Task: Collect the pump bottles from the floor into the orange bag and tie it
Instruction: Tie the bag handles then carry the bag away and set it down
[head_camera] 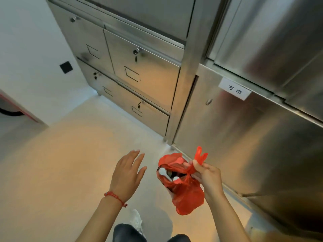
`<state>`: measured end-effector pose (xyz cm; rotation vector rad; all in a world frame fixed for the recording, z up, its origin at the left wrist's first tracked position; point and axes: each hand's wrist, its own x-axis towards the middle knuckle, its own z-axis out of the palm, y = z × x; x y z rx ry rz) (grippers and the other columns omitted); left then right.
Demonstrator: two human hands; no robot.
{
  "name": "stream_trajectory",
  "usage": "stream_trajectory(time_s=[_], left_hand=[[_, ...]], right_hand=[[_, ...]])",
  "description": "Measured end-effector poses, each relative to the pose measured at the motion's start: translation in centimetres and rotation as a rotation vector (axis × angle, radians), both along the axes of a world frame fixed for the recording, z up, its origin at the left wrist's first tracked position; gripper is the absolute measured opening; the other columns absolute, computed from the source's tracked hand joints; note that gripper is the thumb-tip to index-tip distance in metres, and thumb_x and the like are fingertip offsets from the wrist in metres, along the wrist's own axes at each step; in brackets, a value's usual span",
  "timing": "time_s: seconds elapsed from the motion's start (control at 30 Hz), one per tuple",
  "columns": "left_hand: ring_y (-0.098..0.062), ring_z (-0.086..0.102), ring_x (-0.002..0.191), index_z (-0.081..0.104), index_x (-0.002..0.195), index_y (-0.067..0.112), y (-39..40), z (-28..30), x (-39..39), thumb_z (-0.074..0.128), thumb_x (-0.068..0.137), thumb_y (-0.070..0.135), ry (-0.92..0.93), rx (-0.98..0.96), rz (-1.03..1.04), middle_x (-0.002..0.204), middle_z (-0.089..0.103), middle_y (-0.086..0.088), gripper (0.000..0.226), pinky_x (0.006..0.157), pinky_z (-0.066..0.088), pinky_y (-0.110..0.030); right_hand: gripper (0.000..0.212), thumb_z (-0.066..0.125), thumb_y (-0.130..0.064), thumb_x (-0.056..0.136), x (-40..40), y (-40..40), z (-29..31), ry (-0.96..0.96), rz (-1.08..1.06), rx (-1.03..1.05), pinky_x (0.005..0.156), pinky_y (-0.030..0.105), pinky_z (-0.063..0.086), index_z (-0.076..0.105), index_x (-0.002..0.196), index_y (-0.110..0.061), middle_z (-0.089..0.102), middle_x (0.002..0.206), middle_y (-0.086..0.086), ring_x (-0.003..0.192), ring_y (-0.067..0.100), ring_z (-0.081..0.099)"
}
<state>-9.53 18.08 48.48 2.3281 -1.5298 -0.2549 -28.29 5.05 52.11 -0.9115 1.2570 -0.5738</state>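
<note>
Bag up off the floor, one hand free, cabinets tight on the right.

Wide bare floor (57, 154) lies open to the left, running back to the white wall (31, 49); ahead, the steel drawer cabinet (139, 75) closes it off, and the tall steel cabinet (253, 128) with its white label (235, 91) crowds the right side. The left hand (128, 173), red bracelet (115, 198) at the wrist, hovers flat with fingers spread, holding nothing, just beside the orange bag (185, 193). The bag hangs in the air, mouth agape, white pump heads (165, 173) showing inside, perhaps two, it's blurry. The right hand (207, 175) pinches the bag's handles (199, 158), close to the cabinet face.
</note>
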Motion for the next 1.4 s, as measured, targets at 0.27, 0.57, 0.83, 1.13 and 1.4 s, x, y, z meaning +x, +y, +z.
stream_trajectory(time_s=[0.27, 0.57, 0.83, 1.13, 1.4], left_hand=[[-0.032, 0.063, 0.105, 0.062, 0.112, 0.006, 0.9, 0.0, 12.5, 0.015, 0.096, 0.046, -0.007, 0.013, 0.151, 0.114, 0.066, -0.015, 0.063, 0.084, 0.051, -0.046], [-0.032, 0.062, 0.105, 0.061, 0.113, 0.007, -1.5, -0.9, 24.8, 0.016, 0.096, 0.047, 0.021, 0.022, 0.347, 0.116, 0.065, -0.015, 0.062, 0.085, 0.051, -0.041], [-0.031, 0.063, 0.102, 0.061, 0.113, 0.010, -4.6, -0.9, 34.8, 0.012, 0.096, 0.048, 0.046, 0.114, 0.575, 0.114, 0.066, -0.013, 0.064, 0.083, 0.053, -0.040], [-0.030, 0.063, 0.103, 0.060, 0.114, 0.011, -6.2, -2.4, 49.3, 0.013, 0.095, 0.049, 0.070, 0.146, 0.681, 0.115, 0.065, -0.012, 0.064, 0.083, 0.052, -0.042], [-0.030, 0.064, 0.101, 0.062, 0.112, 0.010, -6.5, -3.1, 64.3, 0.012, 0.096, 0.046, 0.068, 0.170, 0.692, 0.111, 0.067, -0.013, 0.063, 0.081, 0.053, -0.041]], right_hand=[[0.013, 0.058, -0.013, 0.087, 15.1, -1.8, 0.6, 0.007, 0.176, -0.038, 0.076, 0.023, 0.050, 0.069, 0.080, -0.011, 0.073, 0.064, -0.005, 0.078, 0.013, 0.067], [0.012, 0.058, -0.013, 0.086, 31.2, -6.7, -0.1, -0.023, 0.381, -0.006, 0.070, 0.022, 0.049, 0.068, 0.079, -0.011, 0.073, 0.063, -0.004, 0.070, 0.011, 0.068], [0.014, 0.060, -0.012, 0.085, 45.0, -11.4, -0.7, -0.052, 0.605, 0.004, 0.071, 0.024, 0.050, 0.070, 0.076, -0.013, 0.075, 0.070, 0.001, 0.076, 0.015, 0.069], [0.014, 0.061, -0.011, 0.084, 61.5, -14.7, -3.0, -0.009, 0.659, -0.001, 0.076, 0.027, 0.053, 0.072, 0.076, -0.009, 0.075, 0.076, 0.010, 0.079, 0.021, 0.070], [0.012, 0.063, -0.010, 0.083, 76.7, -15.8, -4.6, 0.031, 0.667, 0.018, 0.078, 0.029, 0.054, 0.072, 0.075, -0.010, 0.075, 0.069, 0.005, 0.078, 0.022, 0.069]])
